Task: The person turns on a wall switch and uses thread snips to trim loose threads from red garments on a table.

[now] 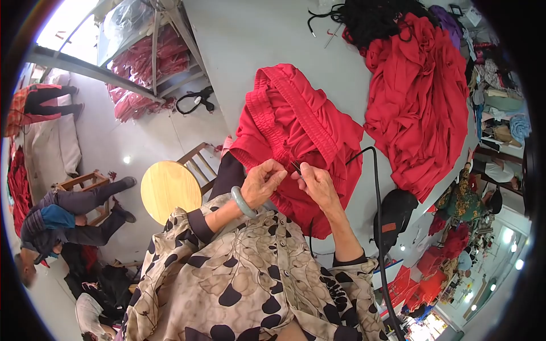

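A red garment (307, 113) with a gathered elastic waistband lies bunched on the grey table edge, its lower part over my lap. Over it, my left hand (263, 181), with a pale bangle at the wrist, has thumb and fingertips pinched together; whatever is between them is too small to make out. Close to its right, my right hand (316, 183) is closed on a thin dark pointed tool (296, 167), whose tip points up and left toward the garment. A thin black cord (374, 170) runs beside the garment.
A big heap of red fabric (418, 102) lies on the table (244, 34) at the right, black cords (378, 20) beyond it. A round wooden stool (170, 192) stands at my left. Other people sit at the far left and far right. A black object (395, 213) is near my right arm.
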The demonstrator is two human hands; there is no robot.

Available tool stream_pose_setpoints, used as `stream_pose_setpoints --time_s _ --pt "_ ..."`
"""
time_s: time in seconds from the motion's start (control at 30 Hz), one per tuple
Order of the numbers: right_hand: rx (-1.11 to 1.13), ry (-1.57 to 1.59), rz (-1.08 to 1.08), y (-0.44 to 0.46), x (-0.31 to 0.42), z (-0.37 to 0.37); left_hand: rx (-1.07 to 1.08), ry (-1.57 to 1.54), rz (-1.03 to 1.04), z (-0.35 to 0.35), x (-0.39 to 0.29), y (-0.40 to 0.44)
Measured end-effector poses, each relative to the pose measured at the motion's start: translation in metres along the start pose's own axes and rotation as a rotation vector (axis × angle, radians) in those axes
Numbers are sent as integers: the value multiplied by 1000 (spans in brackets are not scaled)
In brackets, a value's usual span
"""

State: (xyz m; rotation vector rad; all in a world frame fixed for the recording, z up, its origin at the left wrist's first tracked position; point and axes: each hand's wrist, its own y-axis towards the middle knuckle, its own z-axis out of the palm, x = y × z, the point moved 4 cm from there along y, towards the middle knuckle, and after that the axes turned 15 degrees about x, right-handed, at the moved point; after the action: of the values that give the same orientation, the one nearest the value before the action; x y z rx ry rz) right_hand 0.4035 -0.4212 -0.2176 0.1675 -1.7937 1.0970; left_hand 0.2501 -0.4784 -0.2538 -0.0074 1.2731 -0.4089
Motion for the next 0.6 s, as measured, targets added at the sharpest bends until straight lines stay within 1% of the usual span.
stream_pose_setpoints --time_s 0.1,0.2,0.27,0.3,0.37,0.6 --pt "16 1 22 -4 -9 -1 -21 -58 15 -1 -4 1" --pt "40 79 75 -7 -14 0 -16 -98 17 -2 -2 1" --pt "7 44 -24 -2 -8 5 0 -95 6 -1 0 1" --pt "8 45 -24 1 -6 7 14 -91 16 0 -1 1" --pt "-66 -65 -137 5 3 6 27 -84 25 0 -1 0" --pt "-75 -49 -100 7 -2 4 4 -80 21 -3 3 0"
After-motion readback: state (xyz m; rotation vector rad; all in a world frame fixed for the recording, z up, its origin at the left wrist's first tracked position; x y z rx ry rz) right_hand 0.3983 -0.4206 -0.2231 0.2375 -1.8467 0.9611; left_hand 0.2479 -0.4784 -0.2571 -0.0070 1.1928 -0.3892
